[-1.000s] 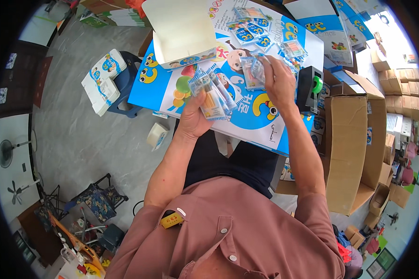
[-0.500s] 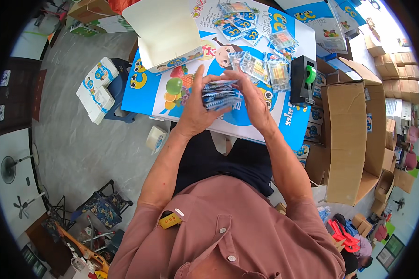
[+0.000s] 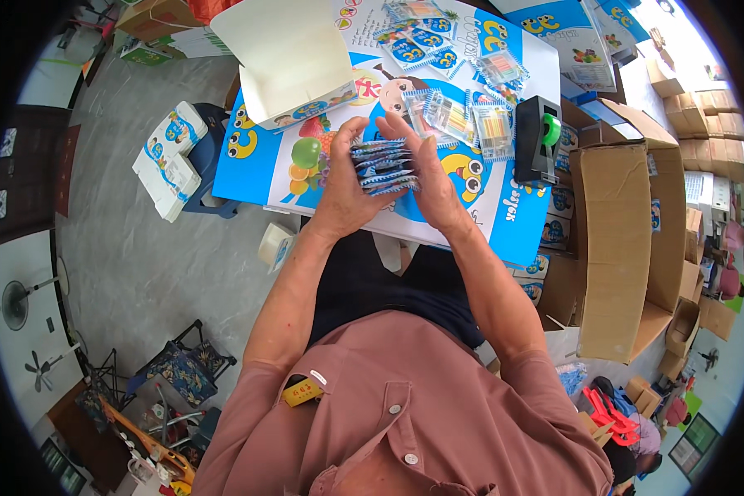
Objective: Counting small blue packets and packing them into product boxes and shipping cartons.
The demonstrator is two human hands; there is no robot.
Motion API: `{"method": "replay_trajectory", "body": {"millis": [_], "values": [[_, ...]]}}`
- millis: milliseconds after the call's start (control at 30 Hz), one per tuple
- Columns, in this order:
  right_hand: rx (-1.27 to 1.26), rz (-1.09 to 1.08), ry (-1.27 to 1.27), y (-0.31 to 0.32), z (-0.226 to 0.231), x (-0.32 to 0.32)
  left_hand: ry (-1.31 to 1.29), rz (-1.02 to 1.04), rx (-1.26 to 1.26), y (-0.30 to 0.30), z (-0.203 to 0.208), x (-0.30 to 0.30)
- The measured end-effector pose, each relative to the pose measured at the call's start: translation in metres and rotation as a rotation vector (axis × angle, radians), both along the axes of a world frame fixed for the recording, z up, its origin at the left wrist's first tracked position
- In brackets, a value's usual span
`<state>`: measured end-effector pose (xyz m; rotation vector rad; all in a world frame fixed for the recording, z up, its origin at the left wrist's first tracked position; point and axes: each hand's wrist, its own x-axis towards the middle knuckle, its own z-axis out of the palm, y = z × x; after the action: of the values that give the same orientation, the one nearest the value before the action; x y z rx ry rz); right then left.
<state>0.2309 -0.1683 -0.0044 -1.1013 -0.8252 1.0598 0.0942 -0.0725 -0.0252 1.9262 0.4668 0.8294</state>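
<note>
A stack of small blue-and-clear sachets [image 3: 385, 165] is held on edge between my two hands, over the front of a printed blue-and-white board [image 3: 248, 183]. My left hand [image 3: 343, 194] grips the stack's left side, thumb and fingers curved around it. Against the right side presses my right hand [image 3: 440, 192], its fingers fairly straight and the tips above the stack. Beyond my right hand lie several loose sachets [image 3: 496, 132] with coloured sticks showing through clear film. An open white carton [image 3: 285, 70] stands beyond my left hand, its lid raised.
A black tape dispenser [image 3: 537, 145] with green tape stands at the board's right edge. Large open cardboard boxes [image 3: 612, 256] are to the right. Flattened printed cartons [image 3: 174, 157] lie on a dark stool [image 3: 215, 165] at the left. More sachets [image 3: 426, 41] lie at the far side.
The right hand has tilted and shifted slightly left, its fingers drawn back from across the sachets. The stack, blurred before, now shows more evenly aligned edges.
</note>
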Motion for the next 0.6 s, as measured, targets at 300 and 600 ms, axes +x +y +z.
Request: {"method": "replay_trajectory", "body": {"millis": [300,600], "values": [[0.016,0.068,-0.033,-0.0038,-0.0013,0.0026,0.009,-0.045,-0.132,-0.0004,-0.0054,-0.0038],[-0.008,0.058,-0.027,-0.0041,0.0042,0.0007,-0.003,-0.040,-0.046,0.0001,-0.0053,-0.0032]]}}
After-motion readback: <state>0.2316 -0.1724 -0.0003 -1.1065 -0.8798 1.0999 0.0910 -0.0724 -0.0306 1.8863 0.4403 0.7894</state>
